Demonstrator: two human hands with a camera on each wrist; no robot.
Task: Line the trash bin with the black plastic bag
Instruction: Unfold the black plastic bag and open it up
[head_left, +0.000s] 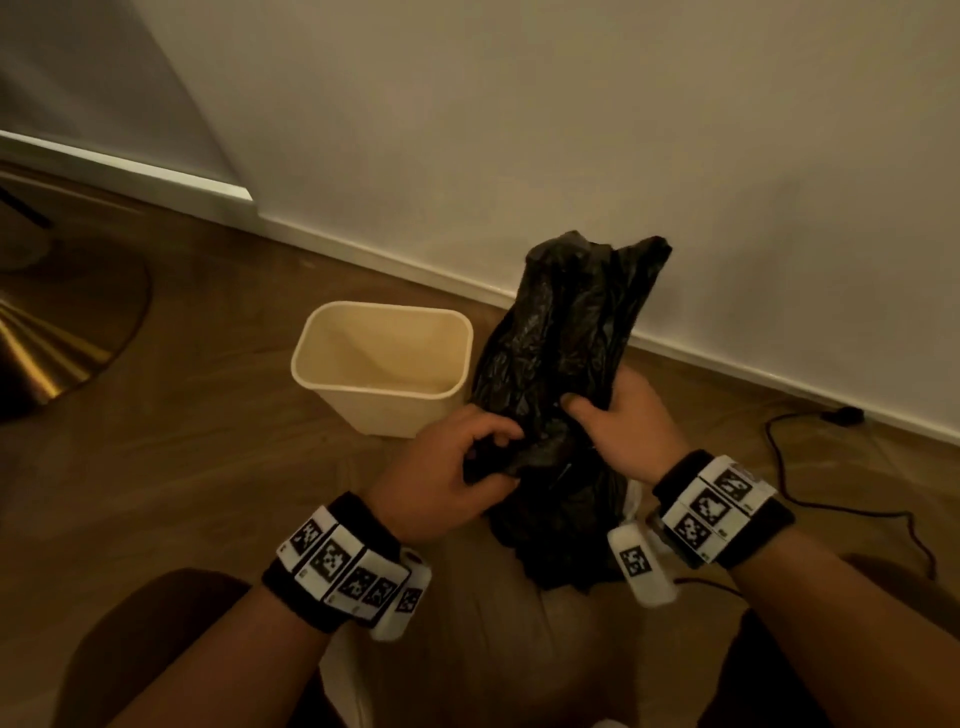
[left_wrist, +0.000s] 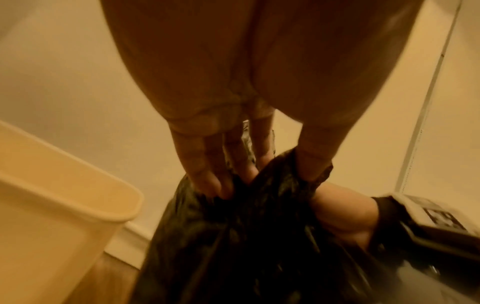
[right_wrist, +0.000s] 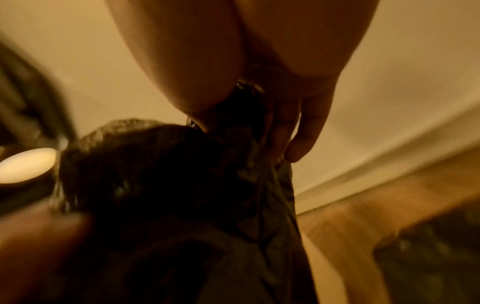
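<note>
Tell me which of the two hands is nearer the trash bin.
The left hand: it grips the black plastic bag on the side facing the cream trash bin; the right hand holds the far side.

A round brass lamp base (head_left: 47, 338) was seen at far left; a black cable (head_left: 841, 499) was laid along the floor at right.

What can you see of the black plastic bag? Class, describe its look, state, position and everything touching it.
The black plastic bag is thin, glossy and heavily crinkled, still bunched rather than spread open. It is held up in front of the person, its upper end rising against the wall, its lower part hanging towards their lap. The left hand and right hand both grip it near the middle. It sits just right of the cream trash bin, not inside it.
</note>
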